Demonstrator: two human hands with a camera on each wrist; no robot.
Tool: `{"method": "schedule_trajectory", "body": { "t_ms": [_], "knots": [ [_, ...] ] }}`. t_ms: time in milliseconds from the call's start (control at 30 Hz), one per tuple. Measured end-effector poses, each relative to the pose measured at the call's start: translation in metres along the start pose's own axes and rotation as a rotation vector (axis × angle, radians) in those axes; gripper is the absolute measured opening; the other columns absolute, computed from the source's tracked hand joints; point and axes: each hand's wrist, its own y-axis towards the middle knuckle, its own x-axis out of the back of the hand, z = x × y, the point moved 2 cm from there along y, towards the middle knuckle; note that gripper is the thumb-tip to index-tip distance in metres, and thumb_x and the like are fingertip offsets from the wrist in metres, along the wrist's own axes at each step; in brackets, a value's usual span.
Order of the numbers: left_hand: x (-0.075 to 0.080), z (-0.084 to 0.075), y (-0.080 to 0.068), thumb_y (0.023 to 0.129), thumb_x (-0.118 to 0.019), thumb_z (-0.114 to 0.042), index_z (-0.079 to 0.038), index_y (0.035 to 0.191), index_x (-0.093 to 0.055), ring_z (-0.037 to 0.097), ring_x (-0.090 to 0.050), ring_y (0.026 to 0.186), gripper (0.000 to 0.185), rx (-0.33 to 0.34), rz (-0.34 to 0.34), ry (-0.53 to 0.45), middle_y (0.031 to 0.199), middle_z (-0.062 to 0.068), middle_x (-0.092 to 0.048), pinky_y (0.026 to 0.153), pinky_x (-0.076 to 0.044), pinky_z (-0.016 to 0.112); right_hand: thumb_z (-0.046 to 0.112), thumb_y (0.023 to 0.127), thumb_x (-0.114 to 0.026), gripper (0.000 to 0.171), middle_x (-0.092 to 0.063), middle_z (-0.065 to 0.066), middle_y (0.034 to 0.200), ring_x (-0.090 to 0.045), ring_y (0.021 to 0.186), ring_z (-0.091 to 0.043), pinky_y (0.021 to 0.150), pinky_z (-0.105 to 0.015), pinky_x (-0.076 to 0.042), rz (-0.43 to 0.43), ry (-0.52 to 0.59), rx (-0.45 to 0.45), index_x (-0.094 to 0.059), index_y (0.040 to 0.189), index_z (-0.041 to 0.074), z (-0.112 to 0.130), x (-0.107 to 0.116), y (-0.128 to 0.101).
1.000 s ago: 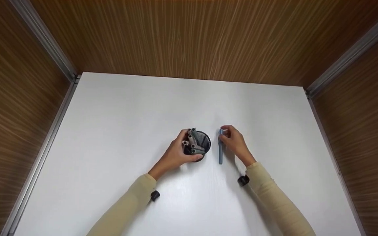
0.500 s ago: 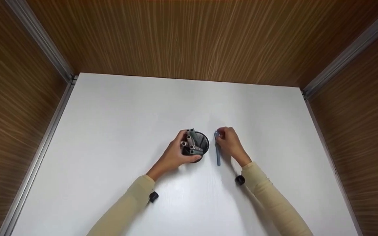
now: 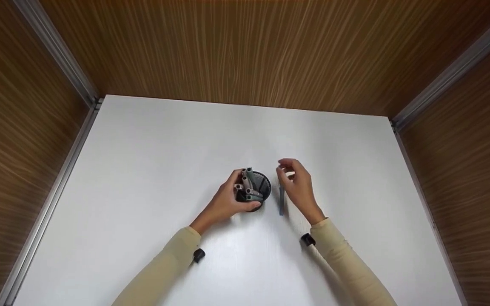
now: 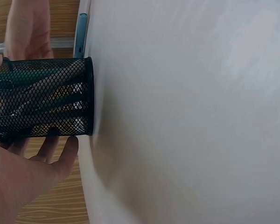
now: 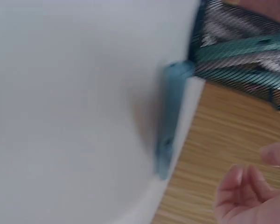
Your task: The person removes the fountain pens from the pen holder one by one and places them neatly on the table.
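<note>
Left hand (image 3: 228,199) is wrapped around the black mesh cup (image 3: 257,188), fingers curled on its side, thumb near the rim, holding it upright on the white desk (image 3: 151,170). The left wrist view confirms it: fingers and palm (image 4: 23,177) press the mesh wall (image 4: 42,105), and the cup's base sits flat on the desk. Inside, several grey pens (image 3: 248,182) lean against each other, tips poking above the rim.

Over to the right hand (image 3: 298,187). It hovers just beside the cup with fingers loosely bent and apart, and nothing is between them. Right below it, one blue-grey pen (image 3: 281,203) lies flat on the desk, just to the right of the cup and running toward the person. In the right wrist view that pen (image 5: 170,121) shows as a blurred bar on the desk with one end close against the mesh cup (image 5: 242,51) (whether it actually touches, the blur won't let me say), and the fingertips (image 5: 242,186) are off it, curled in the air.

So where does the work stand? Judging by how things lie, most of the pens are in the cup and this one is the only pen outside it. No other loose pen is visible on the desk. The hand nearest that pen has no hold on it at this instant.

Wood-grain walls (image 3: 245,46) box in the desk on three sides.
</note>
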Motion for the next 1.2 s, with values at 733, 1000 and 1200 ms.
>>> {"method": "schedule_trajectory", "body": {
  "t_ms": [733, 1000, 1200],
  "knots": [
    [-0.002, -0.002, 0.004, 0.089, -0.093, -0.039, -0.017, 0.160, -0.043, 0.019, -0.056, 0.133, 0.090, -0.019, 0.029, -0.043, 0.149, 0.003, -0.058, 0.114, -0.043, 0.048, -0.012, 0.093, -0.081, 0.035, -0.076, -0.019, 0.115, -0.068, 0.090, -0.038, 0.071, -0.036, -0.053, 0.116, 0.129, 0.152, -0.072, 0.127, -0.007, 0.053, -0.033, 0.000],
    [-0.001, -0.001, 0.002, 0.090, -0.093, -0.039, -0.019, 0.160, -0.042, 0.019, -0.055, 0.134, 0.089, -0.016, 0.036, -0.036, 0.150, 0.002, -0.057, 0.113, -0.045, 0.047, -0.002, 0.095, -0.084, 0.030, -0.076, -0.002, 0.105, -0.069, 0.088, -0.024, 0.072, -0.036, -0.056, 0.136, 0.117, 0.186, -0.076, 0.123, 0.005, 0.043, -0.035, 0.000],
    [0.000, 0.002, 0.001, 0.090, -0.092, -0.040, -0.019, 0.161, -0.041, 0.020, -0.054, 0.137, 0.090, -0.012, 0.041, -0.052, 0.152, 0.003, -0.056, 0.114, -0.044, 0.049, -0.004, 0.097, -0.078, 0.033, -0.077, 0.000, 0.111, -0.071, 0.099, -0.021, 0.086, -0.042, -0.057, 0.108, 0.124, 0.220, -0.074, 0.128, 0.006, 0.042, -0.033, -0.005]
  ]
}}
